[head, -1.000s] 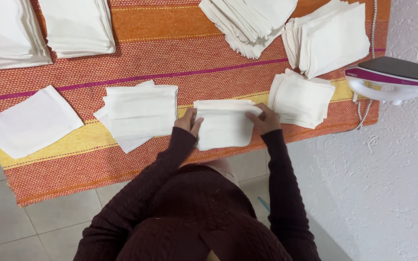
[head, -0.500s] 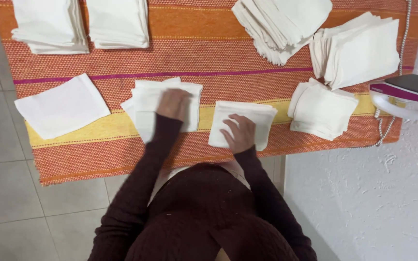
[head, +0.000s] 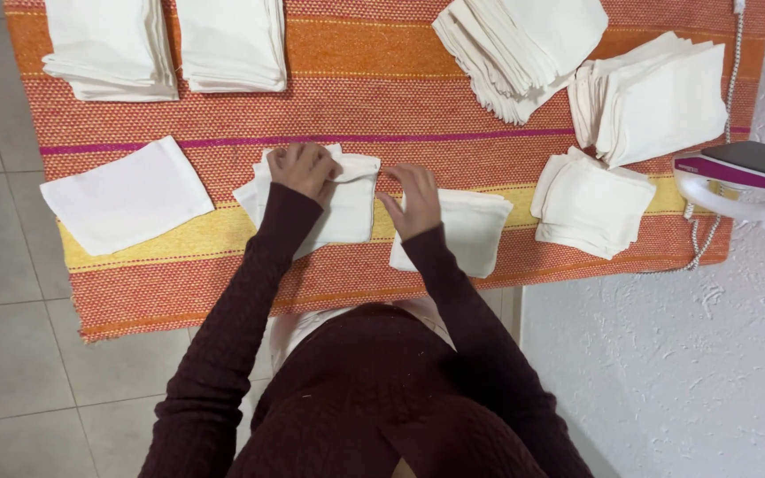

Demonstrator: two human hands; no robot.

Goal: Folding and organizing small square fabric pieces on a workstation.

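A pile of white cloths [head: 347, 208] lies on the orange striped mat [head: 400, 106] in front of me. My left hand [head: 305, 168] rests on the pile's upper left part, its fingers curled on the top cloth. Just right of the pile lies a single folded white cloth [head: 462, 232]. My right hand [head: 413, 199] lies flat on that cloth's left edge with the fingers spread, the fingertips reaching towards the pile. Both arms wear dark maroon sleeves.
One flat white cloth [head: 126, 195] lies at the left. Folded stacks sit at the far left [head: 108, 49], beside it [head: 232, 44], at the far middle [head: 524, 49], far right [head: 657, 97] and right [head: 591, 202]. An iron [head: 745, 181] stands at the table's right edge, its cord [head: 710, 239] hanging.
My left hand left the folded cloth and moved left onto the pile. My right hand slid from the cloth's right side to its left edge.
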